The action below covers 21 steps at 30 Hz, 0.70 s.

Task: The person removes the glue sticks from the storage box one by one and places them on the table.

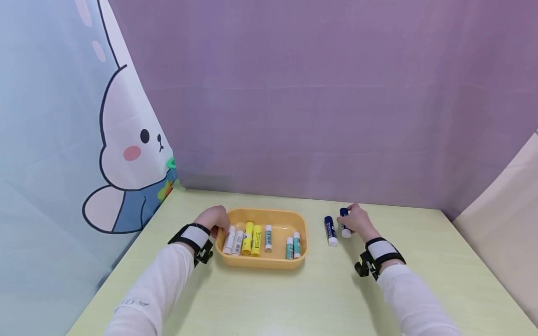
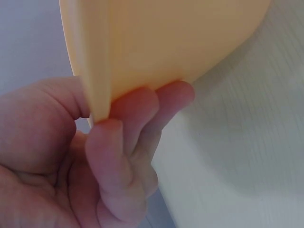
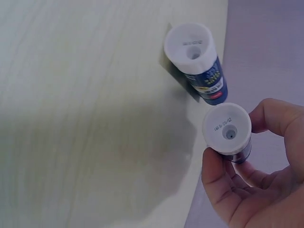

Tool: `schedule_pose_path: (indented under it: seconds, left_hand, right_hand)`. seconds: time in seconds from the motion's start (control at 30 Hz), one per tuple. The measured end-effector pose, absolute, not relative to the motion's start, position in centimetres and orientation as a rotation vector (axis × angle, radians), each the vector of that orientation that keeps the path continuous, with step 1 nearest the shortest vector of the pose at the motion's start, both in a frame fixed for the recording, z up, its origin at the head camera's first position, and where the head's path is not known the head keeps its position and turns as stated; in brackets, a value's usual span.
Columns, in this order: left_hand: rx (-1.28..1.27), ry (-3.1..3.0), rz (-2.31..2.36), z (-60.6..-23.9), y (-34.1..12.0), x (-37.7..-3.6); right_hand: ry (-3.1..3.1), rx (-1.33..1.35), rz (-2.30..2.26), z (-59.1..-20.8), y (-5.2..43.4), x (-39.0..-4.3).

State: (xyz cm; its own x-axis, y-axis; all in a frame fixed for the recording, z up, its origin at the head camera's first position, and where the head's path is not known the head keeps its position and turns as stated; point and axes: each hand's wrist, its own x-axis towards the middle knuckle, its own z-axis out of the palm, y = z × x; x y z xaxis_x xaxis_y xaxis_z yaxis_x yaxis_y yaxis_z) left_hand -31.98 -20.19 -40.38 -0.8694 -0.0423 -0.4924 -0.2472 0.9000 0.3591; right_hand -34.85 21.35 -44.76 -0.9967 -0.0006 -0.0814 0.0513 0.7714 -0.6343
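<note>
Your left hand [image 1: 214,219] pinches the near-left rim of the yellow tray [image 1: 275,215], thumb inside and fingers curled under the wall, which steadies the tray on the desk [image 1: 294,298]. Seven glue sticks [image 1: 252,239] lie side by side in the tray. Your right hand [image 1: 356,221] curls thumb and fingers round a blue glue stick [image 3: 228,130] lying on the desk right of the tray. A second blue stick [image 1: 330,230] lies just beside it, untouched.

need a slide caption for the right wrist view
Right hand grips one blue glue stick by its white end; a second glue stick lies beside it on the table.
</note>
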Motion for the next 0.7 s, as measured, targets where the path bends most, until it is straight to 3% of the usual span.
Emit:
schedule_pose_path:
  seconds: [0.7]
  left_hand:
    - [-0.260,2.569,0.570,-39.8,-20.0,-31.6]
  right_hand:
    - [2.882,0.056,-0.960,-46.0,20.9,-35.1]
